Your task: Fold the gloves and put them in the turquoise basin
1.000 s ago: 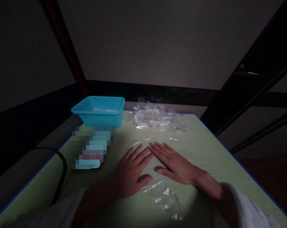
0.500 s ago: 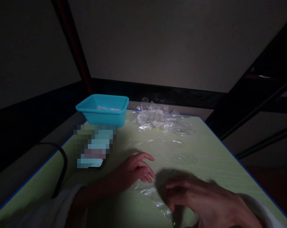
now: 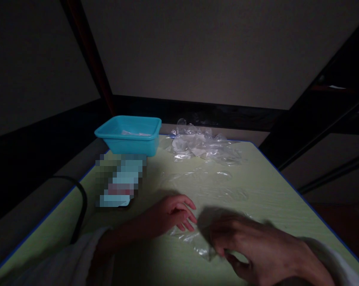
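A thin clear plastic glove [image 3: 201, 248], with rounded finger-like ends stretching away from me, lies flat on the table [image 3: 155, 262]. My right hand [image 3: 244, 244] is over its near right part, fingers curled down and the thumb brought in against them. It appears to pinch the film's edge, though the fingertips are partly hidden. Just left of the glove hovers my left hand [image 3: 177, 214], fingers apart and loosely bent, with nothing in them. At the back, a crumpled heap of clear plastic gloves [image 3: 206, 147] lies with white pieces among it.
A turquoise plastic basin [image 3: 128, 145] with something pale inside stands at the back left. In front of it lies a phone-like flat object [image 3: 124, 180], blurred by pixels. A black cable [image 3: 82, 202] curves over the left edge. Panels enclose the table's far side.
My right hand has shifted slightly, its thumb now closer to the fingertips. The glove's near edge has moved up with it. My left hand has barely moved.
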Tool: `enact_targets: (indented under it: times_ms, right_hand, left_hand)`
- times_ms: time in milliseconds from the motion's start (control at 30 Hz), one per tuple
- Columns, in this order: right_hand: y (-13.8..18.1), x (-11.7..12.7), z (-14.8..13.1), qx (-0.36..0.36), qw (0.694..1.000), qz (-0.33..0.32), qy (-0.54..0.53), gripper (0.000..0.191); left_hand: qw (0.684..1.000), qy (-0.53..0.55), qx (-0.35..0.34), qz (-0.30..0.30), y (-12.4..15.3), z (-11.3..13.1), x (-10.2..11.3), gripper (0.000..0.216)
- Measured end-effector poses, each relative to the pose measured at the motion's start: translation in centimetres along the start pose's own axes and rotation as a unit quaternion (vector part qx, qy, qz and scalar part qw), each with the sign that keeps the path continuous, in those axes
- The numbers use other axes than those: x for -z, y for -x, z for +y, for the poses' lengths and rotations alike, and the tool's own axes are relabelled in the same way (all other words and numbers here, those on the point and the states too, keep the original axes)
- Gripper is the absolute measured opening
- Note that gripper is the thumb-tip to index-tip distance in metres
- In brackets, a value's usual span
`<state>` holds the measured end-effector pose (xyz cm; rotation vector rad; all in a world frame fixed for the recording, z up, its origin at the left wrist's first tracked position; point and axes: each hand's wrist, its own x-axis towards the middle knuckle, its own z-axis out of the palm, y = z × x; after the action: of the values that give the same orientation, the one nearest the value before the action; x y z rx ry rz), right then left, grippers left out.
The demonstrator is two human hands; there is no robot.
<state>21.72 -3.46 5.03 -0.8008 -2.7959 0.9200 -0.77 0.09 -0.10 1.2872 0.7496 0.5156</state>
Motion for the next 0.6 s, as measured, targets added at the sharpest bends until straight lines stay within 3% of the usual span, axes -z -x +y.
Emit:
enact_targets:
  times_ms: [167,367,600]
  right_hand:
    - [-0.2,0.9,0.3,-0.008,1.000,0.023,-0.015,0.022]
    - [-1.0,1.5,0.7,-0.068,0.980,0.137,-0.127,0.014]
    - [-2.6,0.0,2.8,-0.080,0.949,0.219,-0.211,0.023]
  left_hand:
    - [1.000,-0.003,0.008,-0.004,0.0,0.2,0.0,0.014]
    - [1.000,-0.003,0.015,-0.002,-0.1,0.3,0.1,0.016]
    - [1.000,0.002,0.018,0.005,0.0,0.3,0.0,0.015]
